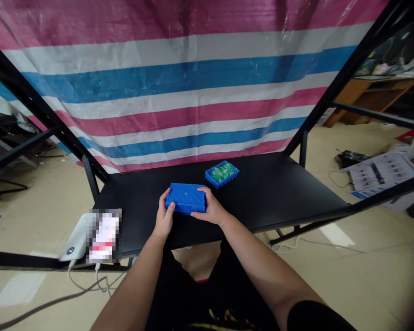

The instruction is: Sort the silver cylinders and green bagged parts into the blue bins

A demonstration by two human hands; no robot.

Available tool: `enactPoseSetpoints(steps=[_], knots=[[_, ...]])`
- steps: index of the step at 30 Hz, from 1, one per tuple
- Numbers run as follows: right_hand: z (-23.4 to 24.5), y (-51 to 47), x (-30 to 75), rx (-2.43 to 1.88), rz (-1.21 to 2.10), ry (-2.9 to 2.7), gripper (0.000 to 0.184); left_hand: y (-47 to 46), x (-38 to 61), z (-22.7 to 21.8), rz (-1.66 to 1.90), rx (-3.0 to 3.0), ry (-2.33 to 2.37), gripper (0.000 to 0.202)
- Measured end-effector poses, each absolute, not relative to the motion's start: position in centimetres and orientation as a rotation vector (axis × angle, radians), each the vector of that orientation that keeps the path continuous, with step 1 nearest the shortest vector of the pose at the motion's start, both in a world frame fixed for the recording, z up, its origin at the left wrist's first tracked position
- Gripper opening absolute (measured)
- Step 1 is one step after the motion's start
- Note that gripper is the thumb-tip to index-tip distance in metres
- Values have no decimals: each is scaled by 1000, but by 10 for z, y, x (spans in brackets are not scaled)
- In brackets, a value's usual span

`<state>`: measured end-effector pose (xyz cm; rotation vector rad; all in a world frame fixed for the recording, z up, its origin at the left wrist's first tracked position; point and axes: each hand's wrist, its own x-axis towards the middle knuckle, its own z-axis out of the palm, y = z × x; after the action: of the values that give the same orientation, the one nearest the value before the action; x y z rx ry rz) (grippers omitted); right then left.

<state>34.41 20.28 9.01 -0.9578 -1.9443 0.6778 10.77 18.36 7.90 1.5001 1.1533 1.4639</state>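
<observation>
A blue plastic bin (186, 196) with diagonal ribs on its upward face is held between my two hands, over the black table. My left hand (163, 216) grips its left end, thumb on the near side. At the right end, my right hand (212, 207) has its fingers along the top edge and thumb low on the near side. The ribbed face looks like the bin's underside, so its inside is hidden. Behind and to the right stands a second blue bin (216, 183), upright, filled with small green and clear pieces (222, 172).
On the left of the black table (262, 197) lie a white power bank (78, 236) and a pixelated phone-like object (105, 234) with cables. A striped sheet (193, 110) hangs behind, and black frame posts (296, 138) rise at both sides.
</observation>
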Motion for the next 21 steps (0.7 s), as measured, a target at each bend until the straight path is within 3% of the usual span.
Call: enactPoseSetpoints(steps=[5,11,21], knots=[[91,203,343,-964,689,-1915,89,184,109,80,1466,1490,1116,63],[94,203,347,-910,672,-1992,96,184,107,78,1480,1502,1146,61],[93,206,343,-1017,601,-1844,85,193,104,66,1688,1318,1058,69]])
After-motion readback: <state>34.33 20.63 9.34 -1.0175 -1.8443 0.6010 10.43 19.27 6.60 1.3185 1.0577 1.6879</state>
